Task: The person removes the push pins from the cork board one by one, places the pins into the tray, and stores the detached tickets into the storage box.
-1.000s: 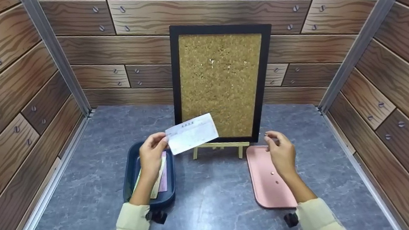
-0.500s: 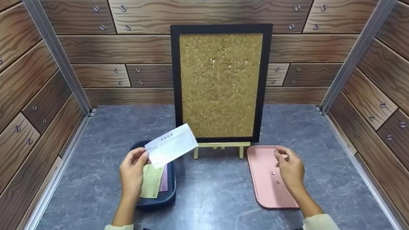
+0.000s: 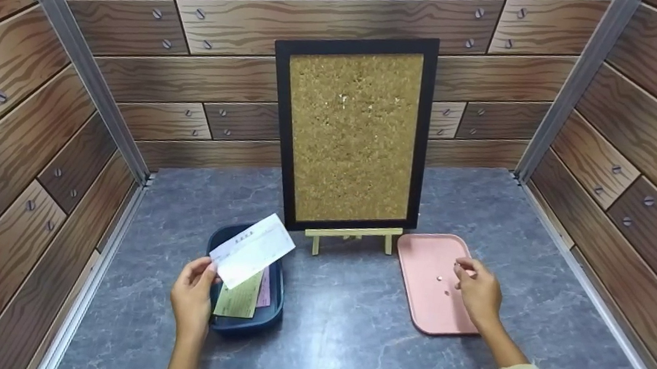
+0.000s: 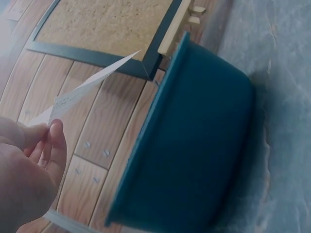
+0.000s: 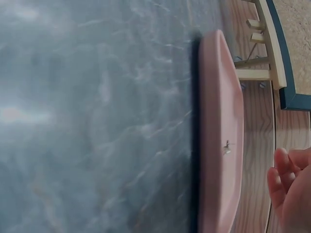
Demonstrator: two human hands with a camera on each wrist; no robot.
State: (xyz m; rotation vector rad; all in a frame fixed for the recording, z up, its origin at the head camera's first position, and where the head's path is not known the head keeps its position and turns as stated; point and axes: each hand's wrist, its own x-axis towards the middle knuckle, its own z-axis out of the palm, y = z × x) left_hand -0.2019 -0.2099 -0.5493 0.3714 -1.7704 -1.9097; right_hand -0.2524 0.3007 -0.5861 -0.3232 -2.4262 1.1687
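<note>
My left hand [image 3: 193,294] pinches a white paper slip [image 3: 252,250] by one corner, with rows of small print on it, above the dark blue tub [image 3: 276,317]. In the left wrist view the slip [image 4: 87,87] shows nearly edge-on beyond the thumb and fingers. Inside the tub lie a yellow-green slip [image 3: 238,300] and a purple slip [image 3: 264,290]. Over the pink tray [image 3: 423,258], my right hand [image 3: 481,293] pinches a tiny thumbtack [image 3: 457,265], mostly hidden by the fingertips. Two more thumbtacks lie in the tray, one [image 5: 227,148] with its point up.
A black-framed cork board [image 3: 355,145] leans on a small wooden easel [image 3: 354,232] at the back, its cork marked with pale specks. Plank-patterned walls [image 3: 229,27] enclose the grey marbled table [image 3: 339,328] behind and at both sides.
The left hand has drawn the white slip back and left, away from the board to above the tub. The right hand has moved back and right over the pink tray, fingers still pinched.
</note>
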